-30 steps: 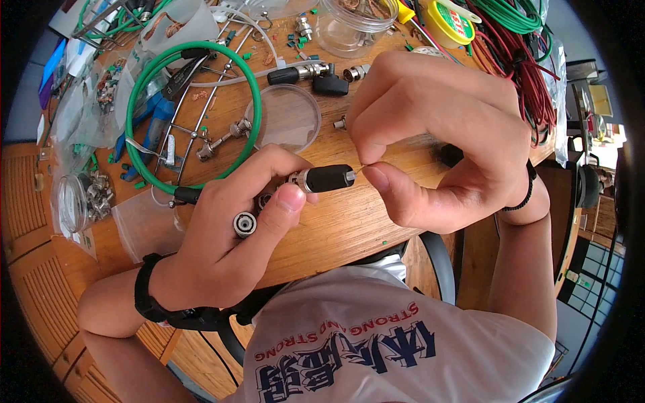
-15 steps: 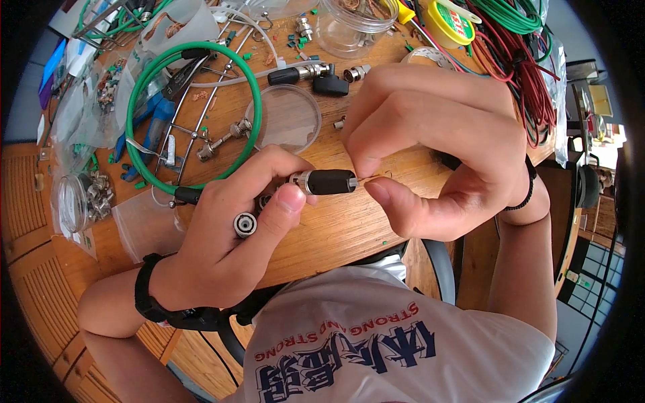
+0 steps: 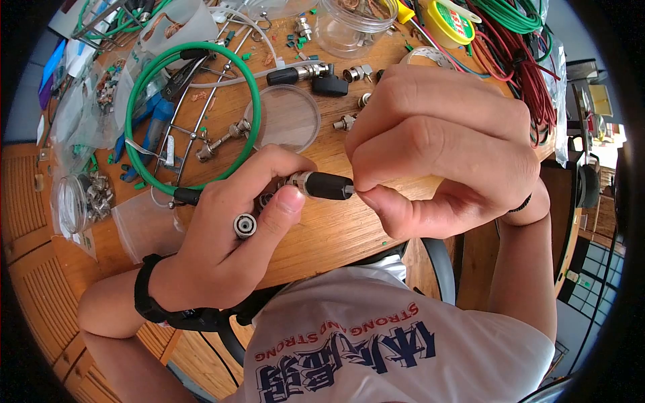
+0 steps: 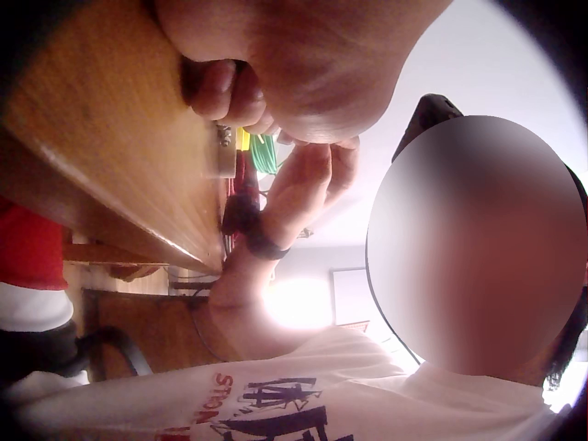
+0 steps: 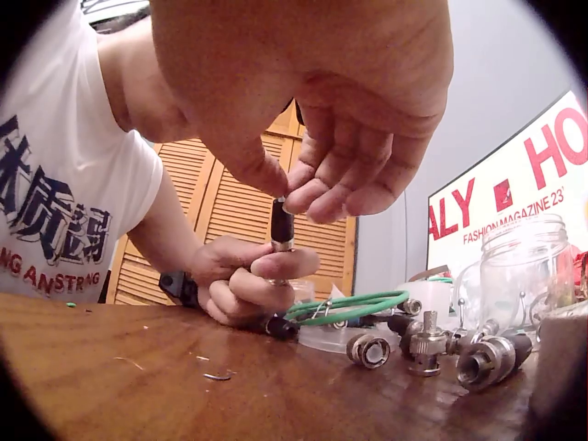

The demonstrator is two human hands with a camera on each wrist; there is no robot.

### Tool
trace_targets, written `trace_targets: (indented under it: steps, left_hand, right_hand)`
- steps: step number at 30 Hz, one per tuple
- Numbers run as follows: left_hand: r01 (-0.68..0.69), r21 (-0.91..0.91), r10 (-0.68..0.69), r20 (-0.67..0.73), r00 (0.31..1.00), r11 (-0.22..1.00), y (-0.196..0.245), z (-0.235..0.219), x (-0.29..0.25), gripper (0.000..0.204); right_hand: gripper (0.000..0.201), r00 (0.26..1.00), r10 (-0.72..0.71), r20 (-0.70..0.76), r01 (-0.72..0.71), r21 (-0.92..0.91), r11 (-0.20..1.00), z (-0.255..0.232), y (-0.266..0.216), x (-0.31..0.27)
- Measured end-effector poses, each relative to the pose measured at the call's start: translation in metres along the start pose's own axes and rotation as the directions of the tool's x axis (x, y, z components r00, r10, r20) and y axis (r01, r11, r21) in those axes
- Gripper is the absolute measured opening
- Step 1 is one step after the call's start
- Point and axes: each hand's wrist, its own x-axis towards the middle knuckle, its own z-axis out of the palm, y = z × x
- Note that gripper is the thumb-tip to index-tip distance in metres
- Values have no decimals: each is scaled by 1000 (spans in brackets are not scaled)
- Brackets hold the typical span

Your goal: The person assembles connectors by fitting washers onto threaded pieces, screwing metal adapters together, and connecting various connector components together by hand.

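My left hand (image 3: 228, 235) grips a BNC connector (image 3: 328, 186) with a metal collar and a black sleeve, pale tip toward the right. A second BNC connector (image 3: 245, 225) sticks out from the same hand, its round metal mouth facing up. At the pale tip, the thumb and forefinger of my right hand (image 3: 443, 148) are pinched together; the thin wire between them is hidden by the fingertips. In the right wrist view the black sleeve (image 5: 282, 221) stands upright below the pinching fingers. The left wrist view shows both hands, but the connector is hidden there.
A coiled green cable (image 3: 129, 121) lies over blue-handled pliers (image 3: 158, 117) and a metal rack. Behind the hands are a clear round lid (image 3: 285, 117), loose BNC connectors (image 3: 346, 123) and a clear jar (image 3: 349, 37). Red wires (image 3: 534, 101) are bundled at the far right.
The right hand opened its pinch slightly, showing thin copper wire, then closed its fingertips at the connector's tip. The connector tilted slightly, its tip lower. The left hand stayed nearly still.
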Motion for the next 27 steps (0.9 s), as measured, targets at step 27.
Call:
trace_targets:
  steps: [27]
  left_hand:
    - [-45, -32, 45, -1, 999, 998, -2, 0, 1, 23]
  right_hand:
    - [12, 996, 60, 60, -61, 5, 998, -8, -3, 4]
